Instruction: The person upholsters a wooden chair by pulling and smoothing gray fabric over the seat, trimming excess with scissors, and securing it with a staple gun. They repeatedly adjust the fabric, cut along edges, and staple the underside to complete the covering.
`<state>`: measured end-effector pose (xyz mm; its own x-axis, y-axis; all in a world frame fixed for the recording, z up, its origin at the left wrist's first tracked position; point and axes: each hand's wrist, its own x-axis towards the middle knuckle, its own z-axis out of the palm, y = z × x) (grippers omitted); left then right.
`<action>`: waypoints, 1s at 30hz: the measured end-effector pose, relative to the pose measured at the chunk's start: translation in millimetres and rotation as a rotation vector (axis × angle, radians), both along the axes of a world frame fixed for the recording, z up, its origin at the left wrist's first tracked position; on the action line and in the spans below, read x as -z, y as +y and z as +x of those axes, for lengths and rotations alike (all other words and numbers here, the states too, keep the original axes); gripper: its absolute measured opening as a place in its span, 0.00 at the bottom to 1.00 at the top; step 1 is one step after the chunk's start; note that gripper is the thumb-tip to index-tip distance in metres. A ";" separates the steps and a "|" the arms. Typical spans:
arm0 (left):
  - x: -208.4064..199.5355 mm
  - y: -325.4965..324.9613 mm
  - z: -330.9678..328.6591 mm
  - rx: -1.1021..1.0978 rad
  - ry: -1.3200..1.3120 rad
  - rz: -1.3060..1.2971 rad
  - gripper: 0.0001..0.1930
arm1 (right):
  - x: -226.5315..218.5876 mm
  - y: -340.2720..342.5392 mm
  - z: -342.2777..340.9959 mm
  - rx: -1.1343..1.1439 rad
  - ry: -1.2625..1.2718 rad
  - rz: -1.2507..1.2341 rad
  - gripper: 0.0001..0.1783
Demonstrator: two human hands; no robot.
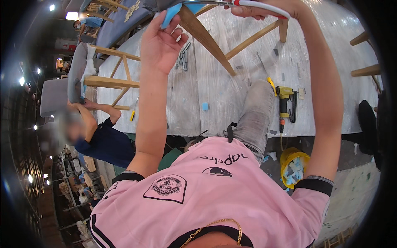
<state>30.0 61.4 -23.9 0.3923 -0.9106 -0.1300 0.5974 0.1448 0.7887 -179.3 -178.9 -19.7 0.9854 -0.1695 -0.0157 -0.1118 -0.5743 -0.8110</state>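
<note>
Two hands work at the top edge of the frame on one upturned wooden chair frame (206,39), whose pale leg slants down from top centre toward the middle. At top centre the left hand (161,43) is raised on a near-straight forearm, palm facing the camera, fingers loosely curled and part open, its fingertips pinching a piece of blue foam (170,15) against the chair. At top right the right hand (264,9) is clenched around scissors with red and white handles (260,5); its arm runs down the right side of the picture. Both hands are well apart from each other.

Beneath them lies a plastic-wrapped white table (231,91). One yellow nail gun (284,103) rests on it at right of centre, and one small blue foam scrap (205,106) at centre. One yellow bucket (292,165) stands on the floor at lower right. At left, another person in a dark shirt (105,142) holds a grey upholstered chair (78,70).
</note>
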 end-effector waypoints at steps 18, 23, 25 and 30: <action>8.2 -30.1 -26.0 -0.066 -0.462 0.005 0.19 | -75.4 -33.8 -10.5 -0.009 0.177 -0.328 0.46; 23.5 -32.9 -13.5 -0.079 -0.555 0.010 0.17 | -90.3 -29.7 -12.6 -0.018 0.240 -0.295 0.42; 23.1 -34.3 -14.9 -0.103 -0.570 0.029 0.16 | -86.6 -32.7 -10.4 -0.024 0.203 -0.327 0.42; 26.8 -37.1 -16.5 -0.132 -0.629 0.039 0.20 | -97.3 -16.1 -4.8 -0.046 0.202 -0.316 0.41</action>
